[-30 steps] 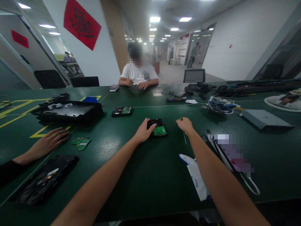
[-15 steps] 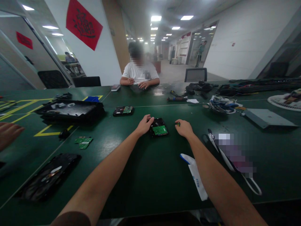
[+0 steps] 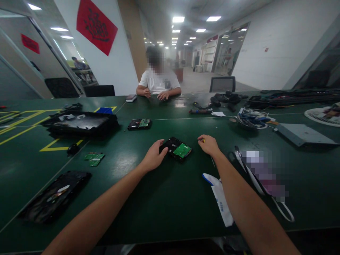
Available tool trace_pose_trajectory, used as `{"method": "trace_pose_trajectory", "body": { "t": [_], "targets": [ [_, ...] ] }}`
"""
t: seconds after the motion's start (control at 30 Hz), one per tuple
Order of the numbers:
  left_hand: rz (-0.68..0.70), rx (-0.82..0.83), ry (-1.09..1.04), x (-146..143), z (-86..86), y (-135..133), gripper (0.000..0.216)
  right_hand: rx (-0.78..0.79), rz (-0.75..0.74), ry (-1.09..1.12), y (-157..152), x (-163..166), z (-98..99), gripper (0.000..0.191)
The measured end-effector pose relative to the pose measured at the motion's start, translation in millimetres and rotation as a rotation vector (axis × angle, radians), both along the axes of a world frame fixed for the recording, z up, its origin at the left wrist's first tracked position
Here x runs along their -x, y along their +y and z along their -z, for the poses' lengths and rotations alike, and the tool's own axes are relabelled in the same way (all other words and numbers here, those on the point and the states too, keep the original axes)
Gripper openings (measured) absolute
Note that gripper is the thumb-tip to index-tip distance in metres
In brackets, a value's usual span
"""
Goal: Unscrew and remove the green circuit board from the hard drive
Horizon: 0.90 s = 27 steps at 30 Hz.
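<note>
A black hard drive [image 3: 175,148] with a green circuit board on top lies on the dark green table [image 3: 164,202], turned at an angle. My left hand [image 3: 153,156] grips its left end, fingers curled over the edge. My right hand [image 3: 209,144] rests to the right of the drive, closed round a thin screwdriver with a yellow-tipped handle; the shaft runs down under the wrist.
A second hard drive [image 3: 139,124] lies farther back. A black tray [image 3: 79,124] and loose green boards [image 3: 93,158] are at left, a dark opened casing [image 3: 54,198] near left. A white sleeve [image 3: 220,202] and lanyard [image 3: 265,184] lie by my right arm. A seated person [image 3: 158,82] works opposite.
My left hand has pulled the hard drive nearer and turned it to an angle. The other person's hand at the left has left the view. My right hand has hardly moved.
</note>
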<state>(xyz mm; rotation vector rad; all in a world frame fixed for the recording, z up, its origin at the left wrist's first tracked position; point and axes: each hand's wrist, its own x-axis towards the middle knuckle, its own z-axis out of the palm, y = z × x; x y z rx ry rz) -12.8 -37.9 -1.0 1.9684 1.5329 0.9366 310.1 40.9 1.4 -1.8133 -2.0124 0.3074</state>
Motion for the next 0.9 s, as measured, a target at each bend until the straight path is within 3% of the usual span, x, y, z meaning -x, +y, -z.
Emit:
{"method": "trace_pose_trajectory", "body": {
  "t": [0.1,0.2,0.33,0.57,0.67,0.8,0.9],
  "targets": [
    [0.028,0.043,0.07,7,-7.7,-22,0.062,-0.004,0.015,0.039,-1,0,-1.5,0.02],
    [0.116,0.118,0.15,11,-19.4,-31,0.087,-0.006,0.038,0.075,-3,0,-3.7,0.021],
    [0.213,0.031,0.276,6,-28.6,-16,0.118,-0.006,0.037,0.062,-7,4,-6.9,0.028],
    [0.342,0.075,0.25,-6,-19.3,16,0.129,-0.002,0.029,0.008,-8,6,-5.1,0.023],
    [0.301,0.062,0.241,-9,-15.7,15,0.133,-0.019,0.068,0.06,-9,7,-6.3,0.025],
    [0.163,0.025,0.28,-25,-10.9,11,0.132,-0.052,0.266,0.235,-12,7,-13.1,0.034],
    [0.062,-0.01,0.332,-37,-8.6,5,0.132,-0.016,0.297,0.397,-15,6,-17.8,0.032]
  ]
}}
